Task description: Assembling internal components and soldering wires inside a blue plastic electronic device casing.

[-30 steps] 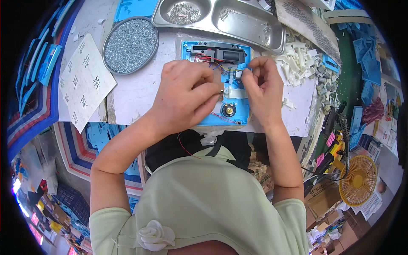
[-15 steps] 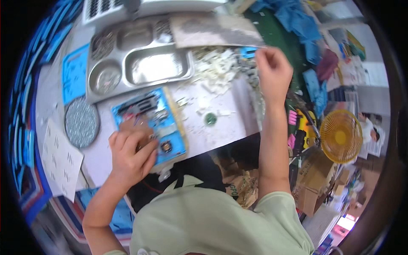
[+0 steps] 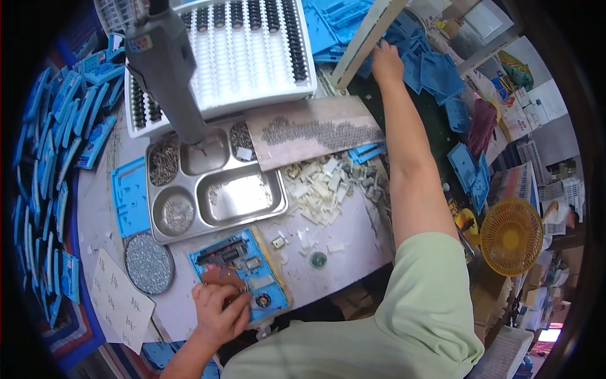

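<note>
Two grips are showing in my head view, well apart, and I am reading the clock from the blue casing (image 3: pixel 257 273), which is lying open on the counter (image 3: pixel 356 252). At seven o'clock, the left grip (image 3: pixel 221 312) is curling its fingers over the casing's near-left part, partly covering something brown; I cannot tell whether those fingers are clamping on it. Inside the casing, a black compartment (image 3: pixel 222 251) is sitting toward eleven o'clock, a silver motor (image 3: pixel 254 263) toward one and a dark round part (image 3: pixel 262 300) toward five.

Far out at one o'clock, the right grip (image 3: pixel 387 63) is showing among blue panels (image 3: pixel 439 72), just beside a pale post (image 3: pixel 366 45). Its fingertips are blending into the pile, so I cannot tell whether they are apart, together or clamping on a panel.

Near the casing, a metal tray (image 3: pixel 249 199) is lying toward eleven o'clock, a dish (image 3: pixel 172 266) of small metal pieces is sitting at nine, and white plastic pieces (image 3: pixel 323 189) are spreading out at one. At eleven, a grey tool (image 3: pixel 165 66) is pointing down above the tray.
</note>
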A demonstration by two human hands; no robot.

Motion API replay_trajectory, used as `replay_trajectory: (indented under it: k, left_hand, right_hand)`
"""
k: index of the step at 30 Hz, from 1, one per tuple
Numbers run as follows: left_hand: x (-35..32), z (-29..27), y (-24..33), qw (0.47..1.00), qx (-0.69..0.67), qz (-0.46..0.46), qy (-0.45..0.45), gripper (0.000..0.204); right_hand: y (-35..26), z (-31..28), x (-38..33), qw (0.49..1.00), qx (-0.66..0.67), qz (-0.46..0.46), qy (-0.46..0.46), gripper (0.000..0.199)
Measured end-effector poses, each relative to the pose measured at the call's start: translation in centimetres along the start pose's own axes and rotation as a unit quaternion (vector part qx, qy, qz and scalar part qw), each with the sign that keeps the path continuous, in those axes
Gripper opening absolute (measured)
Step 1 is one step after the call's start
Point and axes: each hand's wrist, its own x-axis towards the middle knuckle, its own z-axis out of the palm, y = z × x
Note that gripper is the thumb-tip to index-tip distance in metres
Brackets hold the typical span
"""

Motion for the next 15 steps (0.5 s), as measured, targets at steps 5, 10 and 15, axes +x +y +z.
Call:
replay_trajectory:
  k: [5,10,15]
  left_hand:
    - [-0.5,0.1,-0.2,1.0,0.01,-0.012,-0.004,0.035]
    - [0.1,0.2,0.2,1.0,0.008,0.009,0.002,0.037]
    - [0.8,-0.8,0.8,0.999,0.007,0.036,0.033,0.038]
  right_hand:
    - [6.0,0.2,0.3,0.996,-0.022,0.016,-0.086,0.025]
    - [16.5,-0.3,-5.2,0.823,0.186,0.42,-0.335,0.021]
    - [20.8,-4.8,-8.9,0.595,0.414,0.609,-0.322,0.02]
